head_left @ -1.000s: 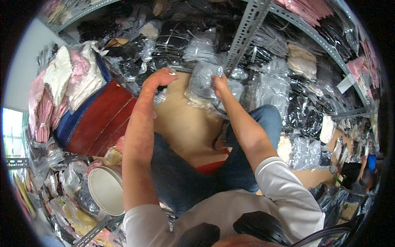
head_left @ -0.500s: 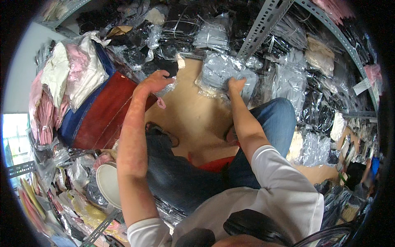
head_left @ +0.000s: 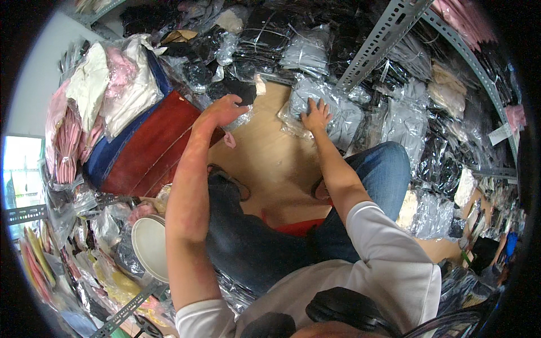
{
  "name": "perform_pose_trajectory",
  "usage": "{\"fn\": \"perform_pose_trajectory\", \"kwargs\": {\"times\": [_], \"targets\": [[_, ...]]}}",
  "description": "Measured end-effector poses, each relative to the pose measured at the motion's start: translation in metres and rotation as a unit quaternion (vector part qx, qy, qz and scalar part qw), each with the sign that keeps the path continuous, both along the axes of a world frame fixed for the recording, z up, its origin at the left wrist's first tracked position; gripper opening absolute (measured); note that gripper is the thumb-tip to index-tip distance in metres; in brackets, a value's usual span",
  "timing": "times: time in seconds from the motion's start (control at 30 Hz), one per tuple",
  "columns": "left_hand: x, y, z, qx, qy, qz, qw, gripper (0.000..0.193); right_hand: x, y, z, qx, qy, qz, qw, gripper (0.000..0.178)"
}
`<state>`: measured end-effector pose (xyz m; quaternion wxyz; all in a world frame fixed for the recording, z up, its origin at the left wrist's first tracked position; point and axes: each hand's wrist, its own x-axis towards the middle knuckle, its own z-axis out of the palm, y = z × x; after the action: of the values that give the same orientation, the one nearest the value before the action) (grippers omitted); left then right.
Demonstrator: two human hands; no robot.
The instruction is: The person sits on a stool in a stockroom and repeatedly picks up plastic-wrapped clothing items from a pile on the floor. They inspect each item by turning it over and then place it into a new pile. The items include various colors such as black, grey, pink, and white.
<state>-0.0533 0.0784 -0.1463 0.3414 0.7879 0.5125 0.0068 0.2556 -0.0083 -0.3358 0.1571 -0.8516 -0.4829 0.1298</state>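
My left hand [head_left: 226, 110] is closed on a black packet [head_left: 232, 89] in clear plastic, beside the red side of a large fabric bag. A pale tab sticks up from the packet's right end. My right hand [head_left: 316, 116] lies with fingers spread on a grey folded-fabric packet [head_left: 344, 118] in clear plastic, its palm down on the near left part. Whitish wrapping shows under that packet's left edge. Between my hands lies the tan floor surface [head_left: 270, 141].
The red and blue bag [head_left: 152, 143], topped with white and pink packets [head_left: 127, 84], stands at left. Stacked black and grey packets line the back and right. A perforated metal post [head_left: 380, 48] rises behind my right hand. A round white lid-like object [head_left: 149, 248] sits by my left elbow.
My right hand has slid left over the grey packet, and its fingers have spread out. My left hand keeps its hold on the black packet. The whole view has shifted slightly.
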Motion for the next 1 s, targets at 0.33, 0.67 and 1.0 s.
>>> {"fn": "perform_pose_trajectory", "kwargs": {"times": [0.33,0.67,1.0], "targets": [[-0.023,-0.017,0.047,-0.033,0.003,0.056,0.998,0.063,-0.026,0.004,0.019,0.269,-0.118,0.068,0.953,0.046],[-0.097,-0.007,0.028,-0.021,0.028,0.186,0.982,0.052,-0.133,0.165,0.053,0.247,0.291,0.258,0.887,0.037],[-0.106,-0.037,0.07,-0.053,0.088,0.239,0.966,0.073,-0.235,0.269,0.095,0.073,0.778,0.08,0.619,0.066]]}}
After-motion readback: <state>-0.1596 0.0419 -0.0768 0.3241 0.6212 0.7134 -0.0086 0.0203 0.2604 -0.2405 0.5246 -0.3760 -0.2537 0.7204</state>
